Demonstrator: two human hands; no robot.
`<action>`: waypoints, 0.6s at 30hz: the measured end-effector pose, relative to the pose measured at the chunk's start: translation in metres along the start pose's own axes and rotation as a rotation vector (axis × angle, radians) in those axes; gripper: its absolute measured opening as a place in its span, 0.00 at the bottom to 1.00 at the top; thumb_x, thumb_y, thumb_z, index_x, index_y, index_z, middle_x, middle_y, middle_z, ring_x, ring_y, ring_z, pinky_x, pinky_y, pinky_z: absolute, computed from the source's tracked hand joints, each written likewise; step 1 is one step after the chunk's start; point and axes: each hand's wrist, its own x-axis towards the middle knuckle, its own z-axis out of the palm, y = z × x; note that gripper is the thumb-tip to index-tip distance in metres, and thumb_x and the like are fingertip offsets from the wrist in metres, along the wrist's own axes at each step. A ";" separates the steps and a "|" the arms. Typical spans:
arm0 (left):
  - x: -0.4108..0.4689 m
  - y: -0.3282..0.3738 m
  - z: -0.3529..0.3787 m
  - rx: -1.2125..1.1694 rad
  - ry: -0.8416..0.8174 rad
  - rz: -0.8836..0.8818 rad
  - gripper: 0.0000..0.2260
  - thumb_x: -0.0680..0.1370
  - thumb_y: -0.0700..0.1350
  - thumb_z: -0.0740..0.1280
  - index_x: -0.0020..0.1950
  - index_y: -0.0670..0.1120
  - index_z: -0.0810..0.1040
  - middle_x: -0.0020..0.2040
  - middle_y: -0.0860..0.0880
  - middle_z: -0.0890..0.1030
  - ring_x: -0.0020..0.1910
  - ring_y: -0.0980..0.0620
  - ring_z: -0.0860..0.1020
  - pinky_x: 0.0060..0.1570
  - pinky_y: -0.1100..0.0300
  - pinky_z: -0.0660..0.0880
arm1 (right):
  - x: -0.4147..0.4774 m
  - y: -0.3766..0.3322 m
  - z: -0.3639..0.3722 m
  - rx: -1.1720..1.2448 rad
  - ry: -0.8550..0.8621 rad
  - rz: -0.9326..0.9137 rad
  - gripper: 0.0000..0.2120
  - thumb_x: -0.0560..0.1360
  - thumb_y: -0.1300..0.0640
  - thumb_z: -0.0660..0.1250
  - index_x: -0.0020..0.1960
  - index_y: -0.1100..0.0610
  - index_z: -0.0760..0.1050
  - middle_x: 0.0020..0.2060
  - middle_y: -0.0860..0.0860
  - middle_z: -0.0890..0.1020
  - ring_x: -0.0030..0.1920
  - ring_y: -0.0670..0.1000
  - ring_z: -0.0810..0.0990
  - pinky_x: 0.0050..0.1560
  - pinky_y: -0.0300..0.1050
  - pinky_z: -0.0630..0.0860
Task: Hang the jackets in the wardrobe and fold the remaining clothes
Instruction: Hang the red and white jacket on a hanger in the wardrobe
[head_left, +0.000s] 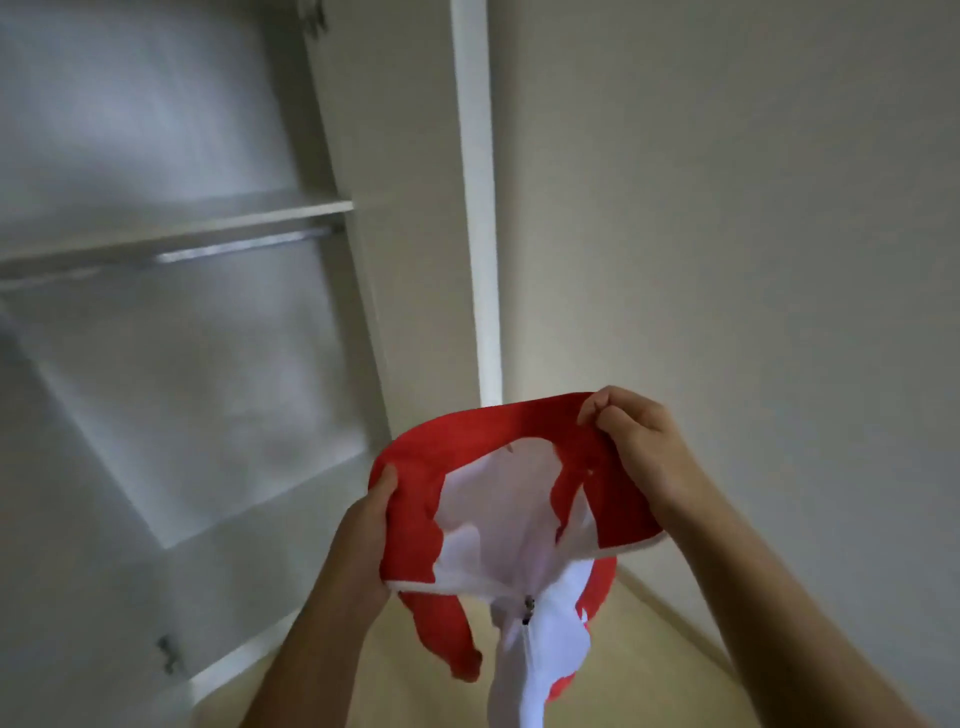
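A red and white jacket (498, 525) is held up in the air by both hands, low in the view, in front of the open wardrobe (171, 332) and just beside its right edge. The jacket is not yet hung. Its red collar is stretched between the two hands, so that the white lining inside is seen. The left end of the collar is gripped by the left hand (371, 519): the thumb is pressed on the red cloth, and the other fingers are hidden behind it. The right end of the collar is pinched by the right hand (641, 447), with the curled fingers and the thumb closed on the upper edge of the cloth. Below the hands the body of the jacket hangs down freely, and a small dark zipper (529, 609) is seen at the middle, partly closed. A red sleeve (447, 636) hangs down at the left side.

Inside the wardrobe a white shelf (218, 221) is seen, and directly under it a metal rail (234, 250) is fixed. A white side panel (475, 208) stands at the right edge of the wardrobe, next to a pale wall (727, 208). A light wooden floor (654, 660) is seen under the jacket. The wardrobe is blurred.
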 end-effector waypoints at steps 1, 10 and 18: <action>0.007 0.009 -0.019 -0.005 0.034 0.018 0.16 0.79 0.54 0.63 0.46 0.43 0.82 0.38 0.43 0.85 0.37 0.46 0.83 0.47 0.52 0.77 | 0.010 -0.003 0.023 -0.009 -0.032 -0.019 0.14 0.76 0.67 0.55 0.37 0.57 0.76 0.28 0.53 0.76 0.30 0.53 0.72 0.32 0.43 0.70; 0.103 0.085 -0.160 -0.115 0.397 0.110 0.17 0.78 0.57 0.63 0.52 0.44 0.80 0.47 0.41 0.83 0.47 0.41 0.81 0.53 0.47 0.77 | 0.125 0.004 0.237 -0.032 -0.276 -0.067 0.14 0.77 0.64 0.57 0.37 0.55 0.77 0.32 0.50 0.79 0.33 0.48 0.76 0.35 0.40 0.74; 0.207 0.165 -0.267 -0.170 0.645 0.210 0.15 0.80 0.53 0.62 0.44 0.43 0.79 0.36 0.43 0.84 0.42 0.44 0.81 0.42 0.52 0.77 | 0.254 0.018 0.448 -0.186 -0.624 -0.152 0.15 0.78 0.62 0.57 0.38 0.50 0.77 0.39 0.44 0.79 0.39 0.44 0.75 0.37 0.36 0.68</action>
